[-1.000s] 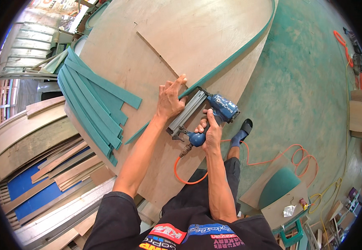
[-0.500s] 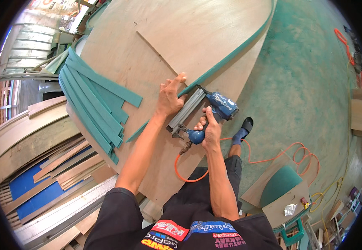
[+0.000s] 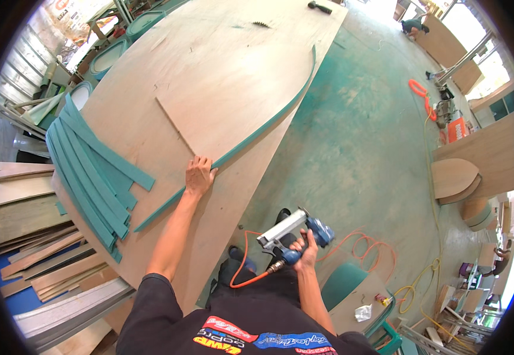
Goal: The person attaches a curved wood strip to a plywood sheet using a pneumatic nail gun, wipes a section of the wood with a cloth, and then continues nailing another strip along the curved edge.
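My left hand (image 3: 200, 176) grips a long teal strip (image 3: 245, 147) at the near corner of a thin wooden panel (image 3: 233, 89), fingers bent over the edge. The strip follows the panel's curved right side, and its loose near end slants across the plywood sheet (image 3: 221, 219). Wrapped round the handle of a blue and silver pneumatic nail gun (image 3: 286, 229), my right hand (image 3: 305, 251) carries it beyond the sheet's right edge. An orange air hose (image 3: 246, 280) runs from the gun's fitting. The gun is apart from the strip.
A fanned stack of teal strips (image 3: 91, 171) lies on the sheet's left. Wood offcuts (image 3: 50, 260) are further left. A black-handled tool (image 3: 320, 7) sits at the far edge. Coiled hose (image 3: 375, 248) lies on the floor at right. Another person (image 3: 413, 26) crouches far off.
The nail gun in my right hand has moved away from the strip, down and off the sheet. My left hand keeps to the strip near the panel corner; the view has shifted.
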A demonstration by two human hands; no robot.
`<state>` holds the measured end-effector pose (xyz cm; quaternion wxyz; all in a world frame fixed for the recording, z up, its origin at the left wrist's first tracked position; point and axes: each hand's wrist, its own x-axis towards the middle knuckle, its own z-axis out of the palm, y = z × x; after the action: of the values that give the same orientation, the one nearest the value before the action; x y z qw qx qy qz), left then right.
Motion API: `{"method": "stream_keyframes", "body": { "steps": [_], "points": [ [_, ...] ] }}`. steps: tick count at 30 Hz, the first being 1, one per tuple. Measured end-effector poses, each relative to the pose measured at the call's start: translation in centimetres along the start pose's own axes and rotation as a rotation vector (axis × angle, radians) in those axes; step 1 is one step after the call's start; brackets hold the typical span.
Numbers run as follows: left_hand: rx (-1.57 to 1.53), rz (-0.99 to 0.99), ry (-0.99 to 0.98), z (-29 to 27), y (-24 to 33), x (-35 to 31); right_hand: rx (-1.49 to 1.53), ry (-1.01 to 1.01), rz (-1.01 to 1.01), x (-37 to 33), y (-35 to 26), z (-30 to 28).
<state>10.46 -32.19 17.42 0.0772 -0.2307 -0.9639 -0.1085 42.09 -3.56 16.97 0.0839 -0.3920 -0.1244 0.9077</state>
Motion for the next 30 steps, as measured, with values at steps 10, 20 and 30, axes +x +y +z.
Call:
{"method": "stream_keyframes", "body": {
  "steps": [10, 20, 30],
  "points": [
    [-0.054, -0.243, -0.062, 2.9, 4.4, 3.8, 0.042, 0.138, -0.207, 6.3, -15.8, -5.8],
    [-0.057, -0.328, -0.178, 3.0, 10.0, 12.9, 0.075, 0.072, -0.269, 15.0, -33.1, 1.0],
    [-0.213, -0.325, 0.042, 10.4, 20.5, 31.0, 0.151, 0.157, -0.296, 20.4, -39.9, 1.7]
  ]
}}
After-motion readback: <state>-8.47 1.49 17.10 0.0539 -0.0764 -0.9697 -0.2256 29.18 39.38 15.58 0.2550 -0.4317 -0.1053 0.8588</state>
